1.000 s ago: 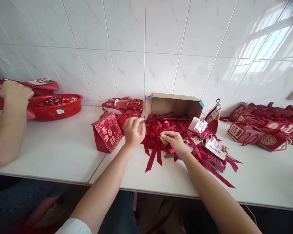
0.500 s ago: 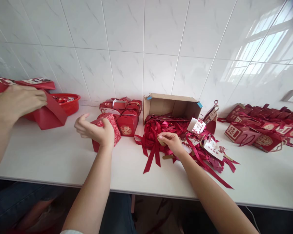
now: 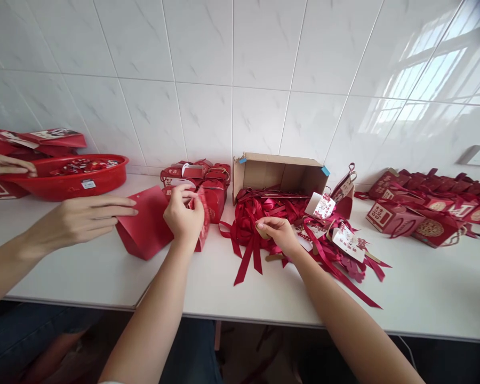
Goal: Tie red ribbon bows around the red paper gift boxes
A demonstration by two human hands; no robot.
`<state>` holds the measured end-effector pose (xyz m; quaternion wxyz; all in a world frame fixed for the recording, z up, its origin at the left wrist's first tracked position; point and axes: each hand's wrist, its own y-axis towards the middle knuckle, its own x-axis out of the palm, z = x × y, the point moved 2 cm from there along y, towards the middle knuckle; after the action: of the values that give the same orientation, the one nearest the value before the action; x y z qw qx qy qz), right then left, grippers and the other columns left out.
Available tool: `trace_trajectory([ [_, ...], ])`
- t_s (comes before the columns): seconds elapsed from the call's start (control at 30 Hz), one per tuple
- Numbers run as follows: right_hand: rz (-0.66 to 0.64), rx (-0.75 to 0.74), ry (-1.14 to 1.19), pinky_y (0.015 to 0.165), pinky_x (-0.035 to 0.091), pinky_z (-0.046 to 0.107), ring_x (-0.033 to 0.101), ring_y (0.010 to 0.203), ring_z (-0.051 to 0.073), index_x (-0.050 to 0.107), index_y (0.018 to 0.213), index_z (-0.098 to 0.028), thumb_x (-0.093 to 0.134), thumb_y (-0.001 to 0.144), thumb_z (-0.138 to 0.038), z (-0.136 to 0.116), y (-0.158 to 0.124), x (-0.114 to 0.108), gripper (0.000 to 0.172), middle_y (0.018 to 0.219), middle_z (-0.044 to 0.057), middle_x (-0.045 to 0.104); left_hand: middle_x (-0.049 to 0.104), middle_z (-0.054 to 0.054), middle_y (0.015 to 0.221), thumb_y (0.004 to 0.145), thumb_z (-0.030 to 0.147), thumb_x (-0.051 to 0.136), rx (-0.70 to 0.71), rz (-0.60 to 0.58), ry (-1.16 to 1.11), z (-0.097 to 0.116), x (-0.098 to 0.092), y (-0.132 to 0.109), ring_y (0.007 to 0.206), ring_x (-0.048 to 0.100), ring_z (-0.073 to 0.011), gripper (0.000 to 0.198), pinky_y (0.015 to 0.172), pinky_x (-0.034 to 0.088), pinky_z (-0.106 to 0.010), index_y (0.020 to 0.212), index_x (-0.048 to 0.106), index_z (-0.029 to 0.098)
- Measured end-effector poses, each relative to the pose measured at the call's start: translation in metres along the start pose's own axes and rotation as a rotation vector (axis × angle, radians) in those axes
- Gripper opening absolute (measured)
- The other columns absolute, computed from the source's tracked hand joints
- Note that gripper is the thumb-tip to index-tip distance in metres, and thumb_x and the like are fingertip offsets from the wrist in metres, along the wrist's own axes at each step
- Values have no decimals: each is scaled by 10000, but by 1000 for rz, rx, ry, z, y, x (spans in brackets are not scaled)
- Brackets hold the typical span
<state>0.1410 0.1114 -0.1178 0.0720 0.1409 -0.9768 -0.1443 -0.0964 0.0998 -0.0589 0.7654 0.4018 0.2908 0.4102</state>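
Observation:
My left hand [image 3: 185, 215] has its fingers closed on the top of a patterned red box [image 3: 202, 229] that stands on the white table. My right hand [image 3: 278, 233] pinches a small tan tag [image 3: 263, 230] over a heap of dark red ribbons [image 3: 246, 226]. White printed tags [image 3: 349, 241] lie among the ribbons to the right. Just left of my left hand, a plain red box [image 3: 147, 224] touches the fingertips of another person's hand [image 3: 92, 220].
An open cardboard box [image 3: 282, 176] lies behind the ribbons. Finished-looking red boxes [image 3: 214, 197] stand at centre back, more [image 3: 440, 226] at the right. A red basin [image 3: 104, 178] of wrapped sweets is at the left, with the person's other hand [image 3: 8, 166] at its rim.
My left hand has moved right and closed on the patterned box. The other person's hand has brought a plain red box rightward beside it. My right hand has stayed almost still.

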Motion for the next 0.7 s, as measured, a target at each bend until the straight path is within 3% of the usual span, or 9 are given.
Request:
trace_trajectory([
  [0.13, 35, -24, -9, 512, 291, 253, 345, 519, 79, 672, 754, -146, 752, 644, -481, -1, 0, -2, 361, 531, -41, 443, 633, -38, 910, 766, 176, 626, 95, -59, -340, 11, 12, -10, 859, 648, -158, 333, 804, 538, -287, 1079, 513, 187],
  [0.27, 119, -64, -37, 521, 337, 251, 410, 550, 97, 673, 774, -166, 751, 649, -482, 2, 2, -6, 349, 588, -17, 524, 629, -45, 955, 756, 259, 682, -85, -295, -633, 24, 29, -27, 890, 646, -159, 430, 782, 541, -276, 1123, 463, 211],
  [0.4, 201, -123, -76, 548, 392, 254, 491, 605, 120, 664, 881, -184, 722, 690, -485, 2, 2, -9, 361, 729, 22, 622, 678, -28, 848, 783, 312, 660, -210, -564, -690, 33, 36, -41, 822, 658, -166, 231, 789, 524, -285, 966, 591, 188],
  [0.53, 269, -189, -157, 639, 448, 298, 561, 705, 168, 671, 874, -197, 703, 733, -453, -4, -2, -9, 294, 813, 46, 662, 704, -29, 810, 773, 307, 643, -188, -625, -694, 36, 34, -48, 777, 660, -188, 139, 728, 528, -292, 807, 667, 175],
  [0.7, 288, -578, -646, 878, 392, 402, 575, 856, 207, 705, 793, -241, 657, 821, -314, -21, -14, 2, 92, 845, 27, 684, 739, -56, 860, 787, 323, 651, -161, -655, -728, 40, 35, -55, 830, 684, -210, 179, 769, 543, -313, 858, 707, 169],
])
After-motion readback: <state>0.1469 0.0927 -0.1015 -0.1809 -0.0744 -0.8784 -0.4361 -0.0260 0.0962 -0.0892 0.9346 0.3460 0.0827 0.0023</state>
